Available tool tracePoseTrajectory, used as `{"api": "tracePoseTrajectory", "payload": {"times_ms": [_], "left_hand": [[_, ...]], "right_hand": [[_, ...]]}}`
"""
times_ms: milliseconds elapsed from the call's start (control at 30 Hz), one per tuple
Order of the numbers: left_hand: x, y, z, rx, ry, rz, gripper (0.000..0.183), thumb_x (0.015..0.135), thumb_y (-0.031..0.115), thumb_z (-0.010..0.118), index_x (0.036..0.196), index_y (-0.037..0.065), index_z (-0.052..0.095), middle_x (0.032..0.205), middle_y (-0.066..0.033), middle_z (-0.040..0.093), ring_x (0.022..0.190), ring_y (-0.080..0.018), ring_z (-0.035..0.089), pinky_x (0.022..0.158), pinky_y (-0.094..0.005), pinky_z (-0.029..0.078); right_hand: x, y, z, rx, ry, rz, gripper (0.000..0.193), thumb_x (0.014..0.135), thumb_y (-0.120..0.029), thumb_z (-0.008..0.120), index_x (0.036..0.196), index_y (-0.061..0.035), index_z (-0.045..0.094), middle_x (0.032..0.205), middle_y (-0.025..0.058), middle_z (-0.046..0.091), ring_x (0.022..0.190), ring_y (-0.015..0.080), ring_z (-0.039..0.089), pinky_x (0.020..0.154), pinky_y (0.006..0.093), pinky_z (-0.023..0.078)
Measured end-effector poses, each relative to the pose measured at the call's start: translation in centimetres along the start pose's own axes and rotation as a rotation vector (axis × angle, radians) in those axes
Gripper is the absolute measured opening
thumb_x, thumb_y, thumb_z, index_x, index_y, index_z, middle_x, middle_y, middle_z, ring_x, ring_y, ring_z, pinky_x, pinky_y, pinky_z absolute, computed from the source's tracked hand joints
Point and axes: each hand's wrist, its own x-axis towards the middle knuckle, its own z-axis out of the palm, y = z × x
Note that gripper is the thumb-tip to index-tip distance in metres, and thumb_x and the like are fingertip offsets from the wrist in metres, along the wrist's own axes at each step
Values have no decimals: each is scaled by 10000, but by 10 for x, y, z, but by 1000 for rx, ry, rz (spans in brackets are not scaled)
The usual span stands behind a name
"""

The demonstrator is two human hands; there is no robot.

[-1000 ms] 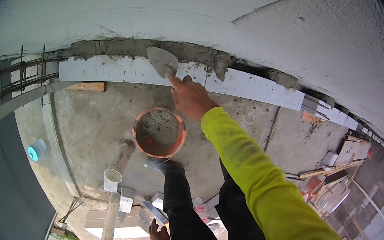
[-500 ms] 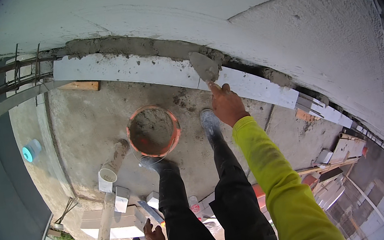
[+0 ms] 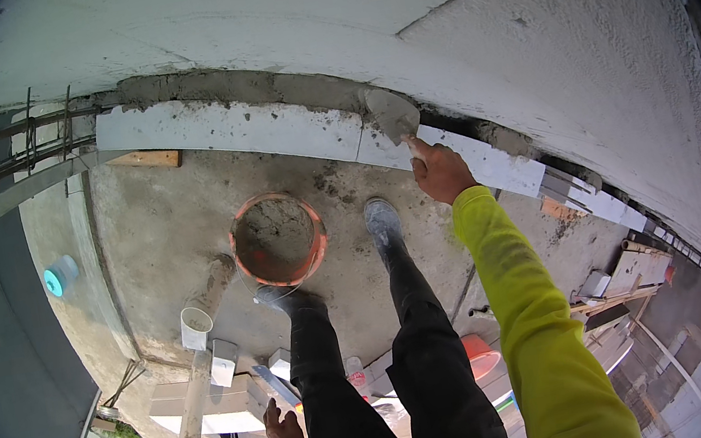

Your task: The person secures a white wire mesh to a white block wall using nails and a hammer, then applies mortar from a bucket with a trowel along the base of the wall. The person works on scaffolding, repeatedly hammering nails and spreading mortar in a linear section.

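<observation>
Grey metal trowel (image 3: 394, 113), gripped by the right hand (image 3: 443, 172), has moved rightward, beyond and right of the round orange plastic bucket (image 3: 320, 246), apparently extending the grey mortar strip (image 3: 258, 88); the left hand (image 3: 285, 434) hangs loosely open.

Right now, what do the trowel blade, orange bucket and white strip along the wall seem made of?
Trowel blade: probably metal, dull grey; thin and flat.
Orange bucket: likely plastic, matte; coloured wall with grey smears.
White strip: chalky matte, with a chipped upper edge; perhaps lightweight block, though I cannot rule out foam.
</observation>
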Motion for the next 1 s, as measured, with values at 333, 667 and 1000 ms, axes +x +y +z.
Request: {"api": "tracePoseTrajectory", "payload": {"times_ms": [333, 667, 1000], "left_hand": [[6, 27, 8, -89, -9, -36, 523, 847, 78, 566, 1340, -91, 532, 1237, -276, 586, 1125, -380, 600, 868, -428, 526], [4, 7, 2, -69, 13, -47, 527, 841, 81, 576, 1343, -73, 535, 1243, -268, 581, 1113, -386, 604, 865, -436, 530], [0, -3, 12, 46, -41, -44, 530, 833, 105, 562, 1331, -74, 537, 1235, -294, 590, 1107, -423, 608, 941, -474, 494]], "right_hand": [[38, -33, -1, 35, -17, -111, 447, 959, -233, 513, 1391, -117, 528, 1016, 216, 711, 932, 405, 676, 885, 512, 522], [-18, 2, 4, -91, 17, -109, 437, 959, -215, 541, 1392, -163, 525, 940, 256, 630, 840, 413, 676, 745, 499, 569], [-30, 81, -5, -286, 48, -148, 396, 988, -201, 514, 1383, -179, 536, 1004, 202, 606, 779, 364, 686, 679, 462, 589]]}}
